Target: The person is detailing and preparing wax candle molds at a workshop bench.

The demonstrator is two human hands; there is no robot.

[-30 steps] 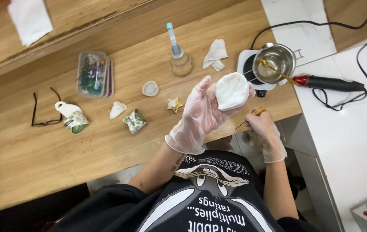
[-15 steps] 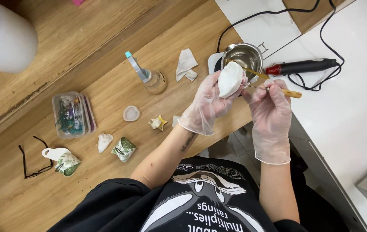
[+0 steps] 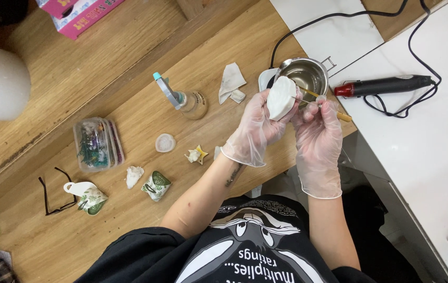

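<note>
- White mould piece point(image 3: 280, 97), shell-shaped, sits upright in my left hand point(image 3: 255, 128), held in the air over the right end of the wooden tabletop point(image 3: 129, 209), just in front of the small metal pot point(image 3: 306, 75).
- At the far left edge of the tabletop lie black glasses point(image 3: 56, 191), and beside them a white and green patterned cup piece point(image 3: 85, 196).
- Further in, a clear plastic box point(image 3: 97, 144) of coloured bits lies near the back ledge, with a small white shell shape point(image 3: 133, 176) and a green patterned wedge point(image 3: 156, 185) nearer the front edge.
- Toward the middle there is a round translucent mould point(image 3: 164, 142), a little star-shaped piece point(image 3: 196, 154), and a glass bottle with a long teal-tipped nozzle point(image 3: 182, 99).
- A crumpled white tissue point(image 3: 232, 81) lies just left of the pot.
- My left hand, gloved, has its fingers curled round the mould piece, thumb pressed against its side.
- My right hand point(image 3: 317, 137), gloved too, pinches a thin wooden-handled tool point(image 3: 318, 106) between fingertips and thumb, its metal tip touching the mould piece.
- On the white counter point(image 3: 434, 147) to the right, a black and red heat tool point(image 3: 384, 85) lies with its cable looped.
</note>
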